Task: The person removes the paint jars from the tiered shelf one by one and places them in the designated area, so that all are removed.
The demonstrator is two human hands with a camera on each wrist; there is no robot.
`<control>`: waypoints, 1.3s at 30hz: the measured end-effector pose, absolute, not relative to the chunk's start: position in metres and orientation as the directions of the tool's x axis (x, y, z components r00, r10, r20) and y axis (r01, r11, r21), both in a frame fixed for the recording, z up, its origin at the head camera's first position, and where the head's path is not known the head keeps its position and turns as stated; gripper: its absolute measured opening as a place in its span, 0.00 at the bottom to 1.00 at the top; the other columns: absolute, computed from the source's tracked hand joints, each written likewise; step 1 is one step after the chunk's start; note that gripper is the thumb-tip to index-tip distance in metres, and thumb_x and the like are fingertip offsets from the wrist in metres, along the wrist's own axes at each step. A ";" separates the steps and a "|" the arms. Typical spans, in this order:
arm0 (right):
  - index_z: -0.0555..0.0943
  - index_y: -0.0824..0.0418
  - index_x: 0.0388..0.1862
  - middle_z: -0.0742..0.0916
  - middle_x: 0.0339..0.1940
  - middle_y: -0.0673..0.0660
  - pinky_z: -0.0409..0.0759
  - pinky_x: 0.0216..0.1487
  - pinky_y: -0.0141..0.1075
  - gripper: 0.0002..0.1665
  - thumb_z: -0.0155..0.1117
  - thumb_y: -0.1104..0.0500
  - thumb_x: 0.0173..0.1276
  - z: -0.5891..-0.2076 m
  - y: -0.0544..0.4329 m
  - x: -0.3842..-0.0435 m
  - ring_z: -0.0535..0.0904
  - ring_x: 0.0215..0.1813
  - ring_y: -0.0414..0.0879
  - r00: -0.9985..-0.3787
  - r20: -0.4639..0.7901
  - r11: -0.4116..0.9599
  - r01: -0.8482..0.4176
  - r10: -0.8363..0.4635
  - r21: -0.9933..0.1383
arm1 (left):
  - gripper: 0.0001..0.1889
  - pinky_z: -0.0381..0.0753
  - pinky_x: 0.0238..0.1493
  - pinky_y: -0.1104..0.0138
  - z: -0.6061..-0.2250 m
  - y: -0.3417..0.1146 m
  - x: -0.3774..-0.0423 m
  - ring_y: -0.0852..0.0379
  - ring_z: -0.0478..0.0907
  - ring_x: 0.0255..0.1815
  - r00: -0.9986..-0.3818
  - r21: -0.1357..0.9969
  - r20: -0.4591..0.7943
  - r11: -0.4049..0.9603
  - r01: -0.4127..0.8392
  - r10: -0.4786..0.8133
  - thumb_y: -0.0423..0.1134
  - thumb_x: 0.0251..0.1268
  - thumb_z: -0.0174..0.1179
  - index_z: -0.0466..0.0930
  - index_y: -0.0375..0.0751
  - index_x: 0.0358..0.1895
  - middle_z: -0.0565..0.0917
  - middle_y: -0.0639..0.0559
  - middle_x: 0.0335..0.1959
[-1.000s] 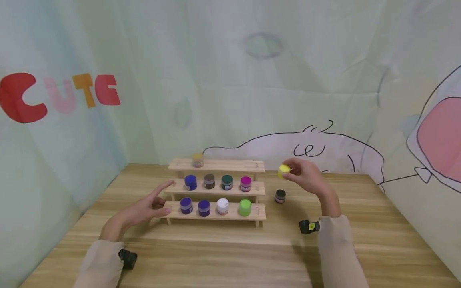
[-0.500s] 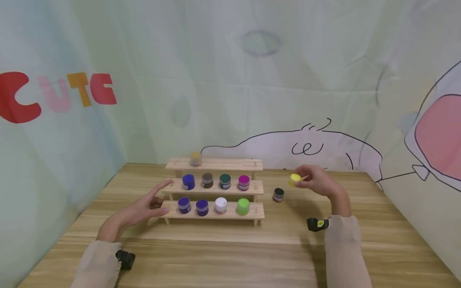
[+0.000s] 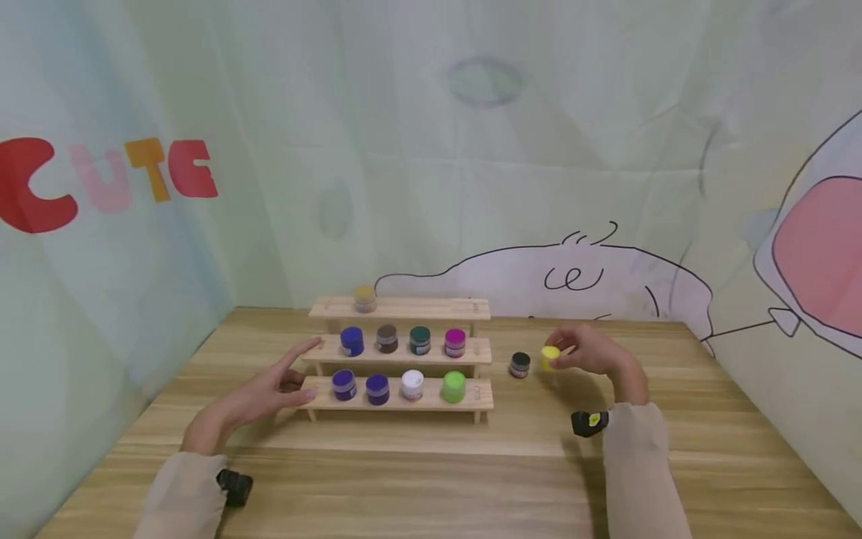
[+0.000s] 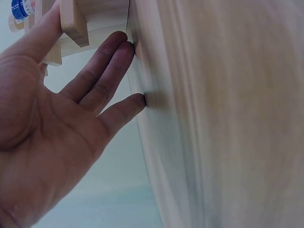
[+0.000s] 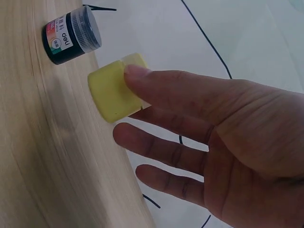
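Observation:
My right hand pinches a yellow paint jar between thumb and fingers, low over the table. In the right wrist view the yellow jar is slightly tilted; whether it touches the table I cannot tell. Just left of it a black paint jar stands upright on the table. At the left end of a three-tier wooden rack rests my left hand, thumb and index finger against the tier ends. Its other fingers reach down to the table in the left wrist view, fairly straight.
Purple, white and light green jars line the bottom tier. Blue, brown, dark green and magenta jars stand on the middle one. A single ochre jar sits on the top tier's left. Behind the table hangs a printed cloth.
My right hand has carried the yellow jar rightward and down, from above the black jar to beside it, close to the table. My left hand has stayed at the rack's end.

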State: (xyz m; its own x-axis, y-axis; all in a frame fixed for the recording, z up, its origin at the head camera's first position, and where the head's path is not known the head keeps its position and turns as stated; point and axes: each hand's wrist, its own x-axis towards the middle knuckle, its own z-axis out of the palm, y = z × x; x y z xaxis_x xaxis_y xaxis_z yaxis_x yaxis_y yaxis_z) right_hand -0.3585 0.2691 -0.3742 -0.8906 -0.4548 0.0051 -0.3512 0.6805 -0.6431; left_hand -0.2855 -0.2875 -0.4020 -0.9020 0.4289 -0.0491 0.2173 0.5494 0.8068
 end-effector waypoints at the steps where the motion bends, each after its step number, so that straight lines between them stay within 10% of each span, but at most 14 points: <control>1: 0.81 0.67 0.49 0.87 0.45 0.60 0.82 0.49 0.48 0.17 0.74 0.63 0.63 -0.375 0.269 -0.358 0.84 0.49 0.55 -0.889 -0.002 0.679 -0.348 -0.458 -0.646 | 0.45 0.75 0.55 0.44 -0.402 -0.288 -0.285 0.30 0.68 0.66 -0.903 0.809 -0.053 0.549 0.212 0.426 0.44 0.75 0.59 0.36 0.56 0.82 0.57 0.25 0.73; 23: 0.82 0.63 0.48 0.87 0.49 0.61 0.74 0.59 0.60 0.16 0.74 0.64 0.62 -0.382 0.265 -0.357 0.81 0.54 0.58 -0.913 -0.136 0.763 -0.232 -0.386 -0.604 | 0.47 0.75 0.55 0.41 -0.403 -0.285 -0.285 0.30 0.69 0.65 -0.911 0.800 -0.055 0.564 0.205 0.409 0.45 0.73 0.61 0.35 0.55 0.82 0.60 0.22 0.70; 39: 0.79 0.71 0.56 0.84 0.55 0.70 0.79 0.56 0.54 0.21 0.70 0.63 0.67 -0.370 0.262 -0.354 0.81 0.56 0.61 -0.910 0.003 0.703 -0.322 -0.414 -0.634 | 0.45 0.74 0.56 0.40 -0.402 -0.287 -0.284 0.29 0.68 0.66 -0.905 0.791 -0.041 0.567 0.230 0.424 0.45 0.75 0.59 0.36 0.56 0.82 0.57 0.23 0.72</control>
